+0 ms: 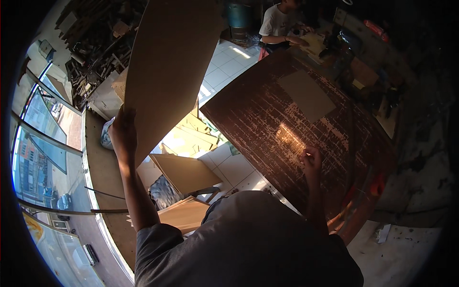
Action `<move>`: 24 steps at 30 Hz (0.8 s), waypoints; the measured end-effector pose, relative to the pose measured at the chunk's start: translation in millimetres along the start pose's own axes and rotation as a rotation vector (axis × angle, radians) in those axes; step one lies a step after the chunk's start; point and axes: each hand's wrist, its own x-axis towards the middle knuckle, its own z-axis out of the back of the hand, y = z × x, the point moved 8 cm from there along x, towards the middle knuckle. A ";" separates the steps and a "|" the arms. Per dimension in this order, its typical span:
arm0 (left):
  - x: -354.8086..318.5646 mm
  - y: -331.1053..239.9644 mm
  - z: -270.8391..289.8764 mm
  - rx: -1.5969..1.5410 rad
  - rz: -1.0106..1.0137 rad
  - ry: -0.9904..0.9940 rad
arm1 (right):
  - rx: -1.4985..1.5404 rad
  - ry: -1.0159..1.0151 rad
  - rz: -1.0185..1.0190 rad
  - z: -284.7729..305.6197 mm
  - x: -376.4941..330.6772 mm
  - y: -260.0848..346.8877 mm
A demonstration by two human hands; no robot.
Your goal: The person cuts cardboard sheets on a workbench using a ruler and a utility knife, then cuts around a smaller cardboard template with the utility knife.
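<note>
My left hand grips the lower left edge of a large, thin brown board sheet. The sheet stands tilted up in front of me, to the left of the table. Over the worn red-brown table is my right hand, its fingers curled together beside a sunlit patch. Whatever those fingers hold, if anything, is too small to make out. Farther up the tabletop lies a smaller rectangular board piece, apart from both hands.
Yellowish board pieces lie on the tiled floor, with a leaning board and stacked sheets nearer me. Windows line the left. A co-worker works past the table's far edge. Scrap is piled far left.
</note>
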 end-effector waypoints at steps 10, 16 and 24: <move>-81.8 -84.4 -83.8 -0.064 -0.338 0.204 | -0.057 0.000 -0.174 -22.7 -36.2 -13.5; -176.0 -112.8 -141.1 -0.169 -0.437 0.516 | 0.164 -0.103 -0.467 -11.3 -47.4 -61.9; -251.3 -98.3 -196.4 -0.120 -0.516 0.750 | 0.511 -0.377 -0.461 14.8 39.9 -79.9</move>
